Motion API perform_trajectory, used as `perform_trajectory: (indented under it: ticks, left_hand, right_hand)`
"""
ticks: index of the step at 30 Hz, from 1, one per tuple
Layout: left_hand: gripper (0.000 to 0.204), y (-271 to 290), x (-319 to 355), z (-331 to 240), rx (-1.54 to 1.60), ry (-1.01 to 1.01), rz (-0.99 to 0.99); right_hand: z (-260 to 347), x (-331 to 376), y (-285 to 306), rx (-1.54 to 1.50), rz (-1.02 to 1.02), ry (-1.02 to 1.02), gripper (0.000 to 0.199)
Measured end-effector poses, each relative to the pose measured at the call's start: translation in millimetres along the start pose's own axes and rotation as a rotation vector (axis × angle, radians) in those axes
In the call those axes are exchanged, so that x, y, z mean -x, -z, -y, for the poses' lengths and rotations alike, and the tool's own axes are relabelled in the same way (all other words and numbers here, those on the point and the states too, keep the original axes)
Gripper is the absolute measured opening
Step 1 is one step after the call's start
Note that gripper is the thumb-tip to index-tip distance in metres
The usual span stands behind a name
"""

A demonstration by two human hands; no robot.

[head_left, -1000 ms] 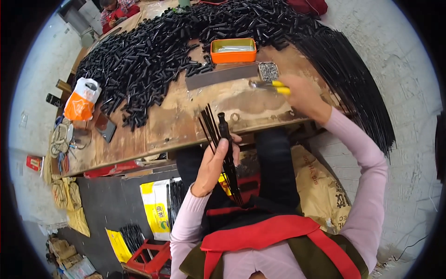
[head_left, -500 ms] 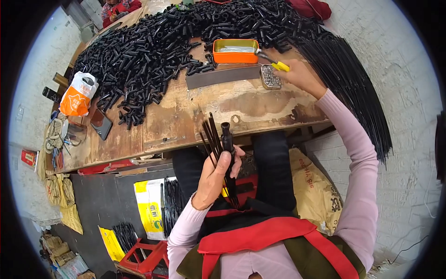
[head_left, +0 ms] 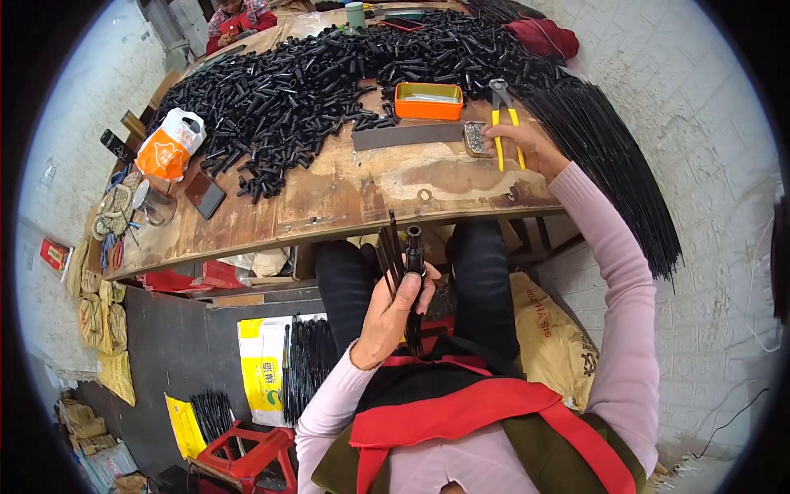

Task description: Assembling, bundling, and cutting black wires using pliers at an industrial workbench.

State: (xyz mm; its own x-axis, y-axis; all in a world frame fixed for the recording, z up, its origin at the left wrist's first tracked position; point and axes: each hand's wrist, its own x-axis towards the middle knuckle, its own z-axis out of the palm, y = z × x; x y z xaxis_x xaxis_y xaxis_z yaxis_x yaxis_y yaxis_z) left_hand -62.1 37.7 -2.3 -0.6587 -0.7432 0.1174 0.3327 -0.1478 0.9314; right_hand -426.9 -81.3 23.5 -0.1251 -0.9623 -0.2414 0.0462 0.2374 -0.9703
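My left hand (head_left: 393, 313) is closed around a black tubular handle piece (head_left: 414, 251) and several thin black rods (head_left: 390, 255), all pointing away from me above my lap. The handle's round end faces up. Reaching over the table, my right hand (head_left: 531, 146) holds cutting pliers (head_left: 508, 123) with yellow grips, their jaws pointing away and the grips spread. Its fingertips are beside a small clear box (head_left: 475, 140) of tiny metal parts; whether they pinch one is too small to tell.
A large heap of black tubular pieces (head_left: 304, 74) covers the far table. Nearer are an orange tin (head_left: 429, 100), a flat grey strip (head_left: 407, 136) and a phone (head_left: 204, 194). Long black rods (head_left: 609, 156) lie at right. A red stool (head_left: 247, 453) stands lower left; another person (head_left: 239, 20) sits far left.
The pliers have swung from pointing left to pointing away, and their grips now show spread apart. My right fingertips remain by the small box. The view has shifted slightly.
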Motion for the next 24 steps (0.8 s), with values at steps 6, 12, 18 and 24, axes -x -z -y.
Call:
perform_trajectory:
  ticks: [6, 12, 18, 24]
  left_hand:
    - [0.041, 4.0, 7.0, -0.8, 0.016, -0.026, -0.021]
    - [0.039, 4.6, 2.1, 1.2, 0.015, -0.029, -0.044]
    - [0.041, -3.2, 0.0, -0.6, -0.035, -0.014, -0.079]
    - [0.042, -12.0, -11.2, 3.3, -0.054, 0.029, -0.082]
  right_hand:
    - [-6.3, 76.4, -59.6, -0.094, 0.109, -0.013, 0.023]
    - [-33.4, 131.4, -102.7, -0.345, 0.253, -0.072, 0.018]
    - [-51.1, 141.9, -111.7, -0.572, 0.283, -0.105, 0.018]
    - [-58.4, 158.7, -110.9, -0.496, 0.234, 0.015, 0.02]
